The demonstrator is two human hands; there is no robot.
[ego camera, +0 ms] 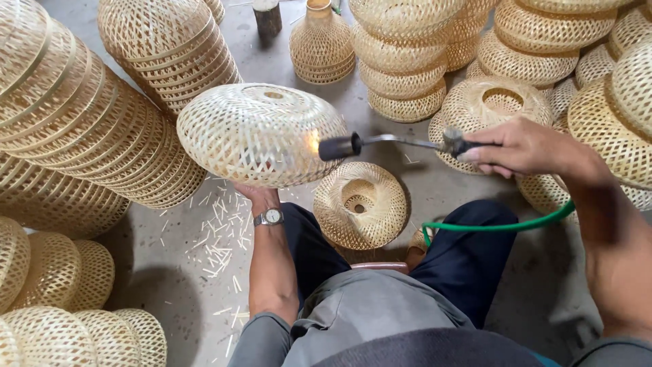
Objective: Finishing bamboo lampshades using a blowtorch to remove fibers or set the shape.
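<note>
Stacks: nested woven bamboo shades lie piled on the left, and more stacked shades stand across the back and right, all on the concrete floor.
Held shade: a rounded woven lampshade is up off the floor, in front of the seated person's knees, tilted on its side.
Loose shade: a smaller shade rests on the floor between the legs.
Litter: bamboo splinters lie scattered by the left knee.
Torch: a gas torch fed by a green hose, its nozzle just beside the held shade, a small flame licking the weave.
Step in hand: singeing stray fibres off the shade, I'd judge.
What the next move calls for: probably turning the shade to a fresh patch, flame kept moving.
Left hand: forearm raised, wristwatch showing, the hand under the shade's rim; its grip is hidden, so I cannot tell.
Right hand: arm reaching in from the right, fingers wrapped tight round the torch handle.
</note>
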